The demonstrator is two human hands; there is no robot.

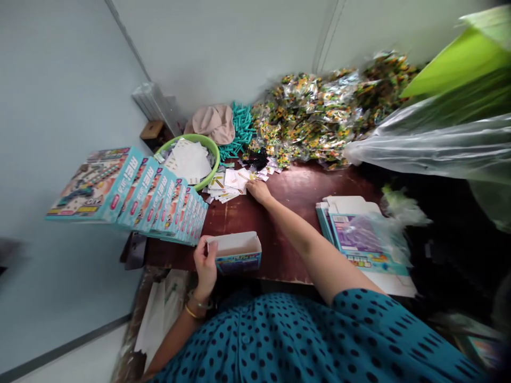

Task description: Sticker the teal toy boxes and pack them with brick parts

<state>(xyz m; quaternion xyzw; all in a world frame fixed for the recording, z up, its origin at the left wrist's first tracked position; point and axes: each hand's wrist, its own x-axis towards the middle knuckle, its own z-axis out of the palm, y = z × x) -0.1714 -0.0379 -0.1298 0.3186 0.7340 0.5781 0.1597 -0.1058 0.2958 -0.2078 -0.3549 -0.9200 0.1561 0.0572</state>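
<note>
Your left hand point(206, 261) pinches the box point(240, 261) by its left end; beyond, your right hand point(258, 190) touches cards point(235, 180), grip unclear.

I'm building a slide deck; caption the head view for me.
Left hand holds an open box, right hand at a pile of printed cards.

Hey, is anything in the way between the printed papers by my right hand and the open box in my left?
Nothing visible: your right hand is at the right edge of the printed papers, and tabletop separates them from the open box in your left hand.
</note>
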